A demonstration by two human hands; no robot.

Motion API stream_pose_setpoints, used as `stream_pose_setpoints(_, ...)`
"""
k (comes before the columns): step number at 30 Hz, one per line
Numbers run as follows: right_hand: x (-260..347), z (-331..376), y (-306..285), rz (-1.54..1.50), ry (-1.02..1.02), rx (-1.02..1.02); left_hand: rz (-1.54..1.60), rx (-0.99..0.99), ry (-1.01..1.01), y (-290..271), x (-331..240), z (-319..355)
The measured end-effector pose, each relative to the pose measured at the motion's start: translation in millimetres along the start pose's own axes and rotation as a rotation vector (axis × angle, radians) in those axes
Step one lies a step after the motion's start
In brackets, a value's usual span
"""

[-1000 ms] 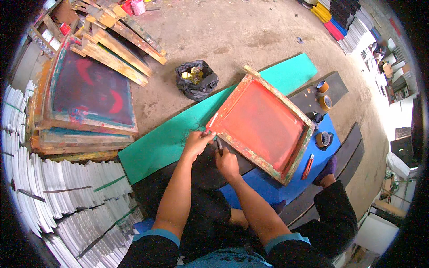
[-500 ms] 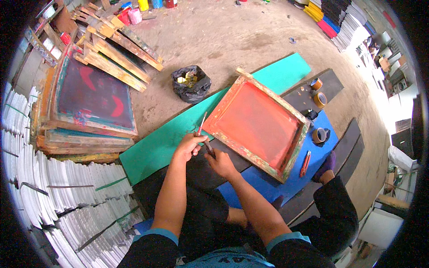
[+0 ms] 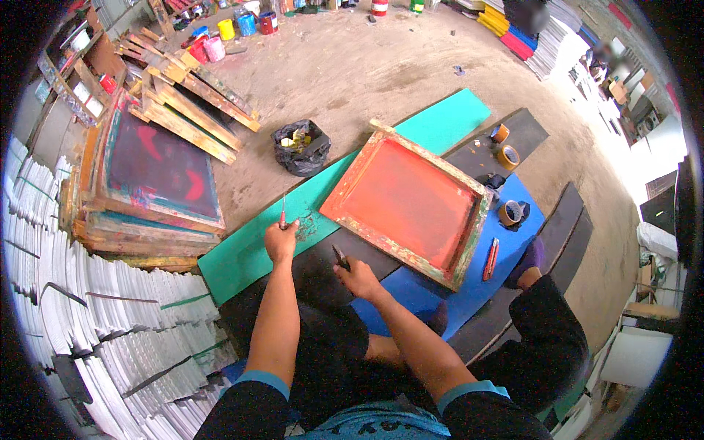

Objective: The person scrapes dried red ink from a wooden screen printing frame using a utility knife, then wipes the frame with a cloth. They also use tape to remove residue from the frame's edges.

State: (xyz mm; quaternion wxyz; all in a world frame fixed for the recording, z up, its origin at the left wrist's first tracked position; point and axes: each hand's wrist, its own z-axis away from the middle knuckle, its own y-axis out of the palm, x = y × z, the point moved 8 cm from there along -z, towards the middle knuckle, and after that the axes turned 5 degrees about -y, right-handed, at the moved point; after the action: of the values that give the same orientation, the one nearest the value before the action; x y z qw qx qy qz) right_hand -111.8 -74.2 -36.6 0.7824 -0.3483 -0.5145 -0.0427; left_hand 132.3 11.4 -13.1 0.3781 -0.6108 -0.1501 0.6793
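My left hand (image 3: 281, 240) is closed around the red handle of a screwdriver-like tool (image 3: 283, 218), its slim shaft pointing away from me above the green board (image 3: 242, 257). Dark crumbs (image 3: 312, 224) lie on that board just right of this hand. Closed too, my right hand (image 3: 357, 279) grips a short dark tool (image 3: 339, 257) whose kind I cannot make out. A gap separates the two hands. To their right, a wooden screen frame (image 3: 411, 202) with orange-red mesh lies at an angle across the green, black and blue boards, and neither hand touches it.
A red utility knife (image 3: 490, 259) and a tape roll (image 3: 509, 213) lie on the blue board (image 3: 469, 293). More tape rolls (image 3: 507, 156) sit behind. A black bag of scraps (image 3: 302, 150) stands beyond the green board. Stacked screens (image 3: 158, 165) and white sheet bundles (image 3: 125, 308) flank the left.
My hands have come apart: the left has moved left with the screwdriver-like tool, the right slightly down with the dark tool. The whole view has shifted a little.
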Motion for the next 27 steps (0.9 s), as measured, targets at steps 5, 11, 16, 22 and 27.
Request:
stream_pose_setpoints(5,16,17,-22,-0.040,0.095,-0.041,0.269,-0.009,0.061,1,-11,12)
stream_pose_setpoints(11,27,45,-84,-0.138,-0.112,-0.465,0.591,0.719,-0.033,75,-54,123)
stream_pose_setpoints(16,-8,64,-126,-0.378,-0.074,-0.577,0.597,0.914,-0.020,112,-114,208)
stream_pose_setpoints(22,-60,104,-188,-0.592,0.048,-0.649,0.432,0.993,0.127,186,-129,256)
stream_pose_setpoints(27,-147,158,-269,-0.099,0.478,-0.974,-0.394,0.430,1.070,167,-148,288)
